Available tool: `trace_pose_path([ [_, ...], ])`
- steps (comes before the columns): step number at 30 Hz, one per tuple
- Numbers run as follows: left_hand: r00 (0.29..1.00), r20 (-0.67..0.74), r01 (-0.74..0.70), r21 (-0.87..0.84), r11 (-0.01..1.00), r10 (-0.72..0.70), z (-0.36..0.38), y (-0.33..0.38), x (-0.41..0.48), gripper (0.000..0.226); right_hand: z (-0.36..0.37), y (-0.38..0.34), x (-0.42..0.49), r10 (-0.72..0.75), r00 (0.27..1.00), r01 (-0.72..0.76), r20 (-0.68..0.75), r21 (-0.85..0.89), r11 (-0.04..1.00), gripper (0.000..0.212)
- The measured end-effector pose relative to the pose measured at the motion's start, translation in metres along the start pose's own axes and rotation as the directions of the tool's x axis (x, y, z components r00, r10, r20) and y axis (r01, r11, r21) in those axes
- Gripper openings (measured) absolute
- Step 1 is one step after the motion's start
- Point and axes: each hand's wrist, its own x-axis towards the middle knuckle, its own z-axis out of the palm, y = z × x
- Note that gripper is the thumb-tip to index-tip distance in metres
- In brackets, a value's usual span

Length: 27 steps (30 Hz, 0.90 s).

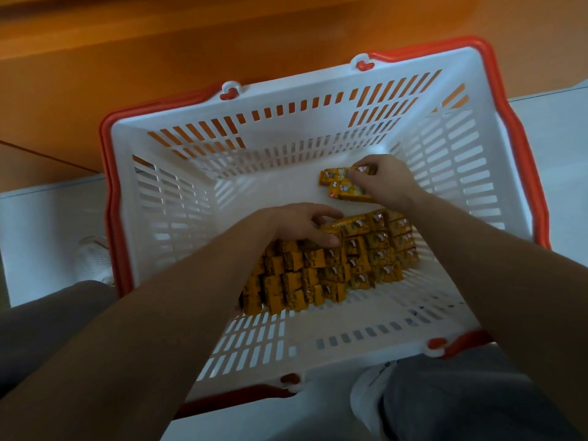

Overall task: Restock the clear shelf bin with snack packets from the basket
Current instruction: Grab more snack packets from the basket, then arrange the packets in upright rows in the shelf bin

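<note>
A white slotted basket with a red rim sits on the floor below me. Several small yellow snack packets lie packed in rows on its bottom. My left hand reaches into the basket and its fingers and thumb curl round a packet at the top of the pile. Farther back, my right hand grips two loose yellow packets near the basket's right wall. The clear shelf bin is out of view.
An orange shelf base runs behind the basket. White floor tiles lie on both sides. My knees in grey trousers and a white shoe are close to the basket's near edge.
</note>
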Motion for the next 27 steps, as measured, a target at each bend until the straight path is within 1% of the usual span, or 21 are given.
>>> trace_pose_path([
  [3,0.998,-0.064,0.002,0.028,1.000,0.000,0.002,0.005,0.001,0.070,-0.005,-0.004,-0.001,0.016,1.000,-0.016,-0.022,0.005,1.000,0.025],
  [5,0.986,-0.169,-0.015,-0.012,1.000,0.013,0.003,0.009,-0.001,0.065,-0.011,-0.010,-0.002,0.008,0.998,-0.008,-0.056,-0.004,1.000,0.025],
  [7,0.958,-0.285,-0.020,-0.052,0.998,0.004,0.004,0.015,-0.005,0.063,-0.018,-0.017,-0.006,-0.006,0.995,0.007,-0.097,0.008,1.000,0.022],
  [10,0.898,-0.439,0.028,-0.020,0.999,-0.034,0.001,0.027,-0.021,0.058,-0.031,-0.030,-0.015,-0.011,0.993,0.016,-0.119,0.041,0.999,0.021],
  [11,0.877,-0.477,0.031,-0.050,0.998,-0.051,0.000,0.030,-0.029,0.056,-0.036,-0.036,-0.019,0.007,0.993,0.001,-0.118,0.062,0.998,0.021],
  [13,0.854,-0.515,-0.002,-0.144,0.990,-0.073,-0.002,0.037,-0.050,0.058,-0.046,-0.048,-0.030,0.073,0.992,-0.055,-0.101,0.167,0.984,0.021],
  [14,0.848,-0.526,-0.023,-0.168,0.985,-0.070,-0.002,0.041,-0.062,0.064,-0.050,-0.056,-0.037,0.097,0.990,-0.073,-0.097,0.229,0.971,0.019],
  [16,0.828,-0.558,-0.064,-0.196,0.979,-0.058,-0.001,0.052,-0.091,0.070,-0.058,-0.076,-0.058,0.122,0.988,-0.083,-0.095,0.342,0.936,0.023],
  [18,0.800,-0.594,-0.102,-0.271,0.957,-0.083,0.002,0.069,-0.125,0.072,-0.065,-0.099,-0.085,0.133,0.991,-0.102,-0.029,0.492,0.865,0.029],
  [20,0.779,-0.609,-0.117,-0.372,0.921,-0.147,0.006,0.091,-0.165,0.076,-0.071,-0.126,-0.114,0.092,0.995,-0.099,0.044,0.649,0.754,0.032],
  [21,0.775,-0.613,-0.149,-0.413,0.898,-0.153,0.008,0.103,-0.185,0.080,-0.074,-0.140,-0.128,0.078,0.995,-0.102,0.066,0.713,0.694,0.028],
  [23,0.772,-0.625,-0.281,-0.499,0.820,-0.116,0.011,0.124,-0.222,0.083,-0.082,-0.169,-0.159,0.056,0.995,-0.103,0.087,0.825,0.555,0.015],
  [24,0.771,-0.630,-0.348,-0.540,0.766,-0.094,0.012,0.134,-0.240,0.080,-0.088,-0.184,-0.173,0.038,0.995,-0.095,0.088,0.870,0.484,0.014],
  [25,0.765,-0.641,-0.402,-0.555,0.728,-0.066,0.013,0.145,-0.257,0.074,-0.094,-0.197,-0.186,0.014,0.997,-0.077,0.079,0.895,0.440,0.016],
  [26,0.749,-0.662,-0.446,-0.545,0.710,-0.038,0.014,0.155,-0.273,0.065,-0.101,-0.210,-0.199,-0.006,0.997,-0.063,0.072,0.902,0.426,0.018],
  [27,0.723,-0.690,-0.491,-0.523,0.697,-0.009,0.015,0.165,-0.288,0.051,-0.108,-0.220,-0.210,-0.026,0.998,-0.047,0.065,0.896,0.442,0.020],
])
